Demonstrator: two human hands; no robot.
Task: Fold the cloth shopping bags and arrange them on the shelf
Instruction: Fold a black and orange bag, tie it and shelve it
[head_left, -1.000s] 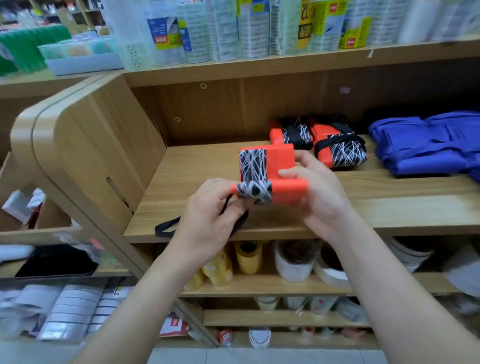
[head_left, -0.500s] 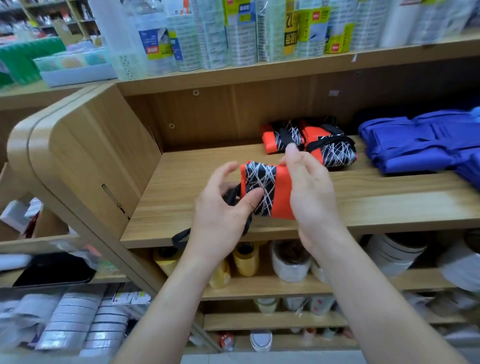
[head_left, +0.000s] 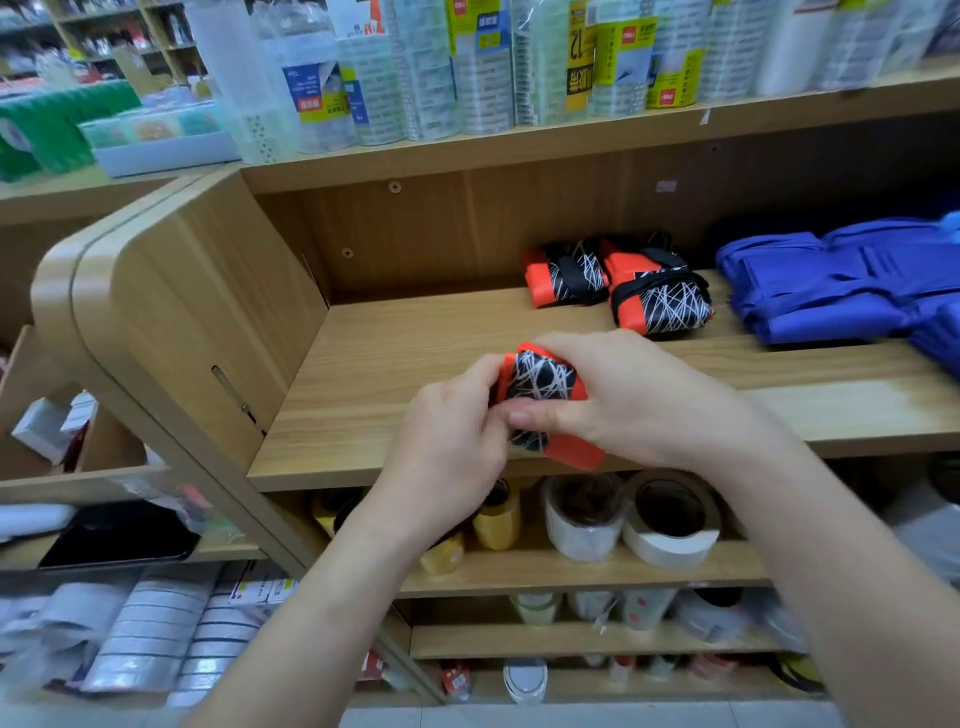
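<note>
Presently: orange-and-black bag (head_left: 543, 382) folded into small bundle, held at front edge of shelf (head_left: 395, 364); whether it touches the board is unclear. Judged light, soft and springy, thin cloth likely to unfold if let go. Best gripped across folded layers, thumb on top. Left hand (head_left: 452, 441) pinches bundle's left end, fingers (head_left: 485, 376) curled. Right hand (head_left: 639, 400) wraps over right side, thumb pressing front. Two folded bags (head_left: 660, 306) at shelf rear, blue bags (head_left: 831, 291) beside.

folded orange-and-black bag (head_left: 543, 383): smooth cloth
light wooden shelf board (head_left: 395, 364): matt grain laminate
blue bag pile (head_left: 841, 291): matt woven fabric
</note>
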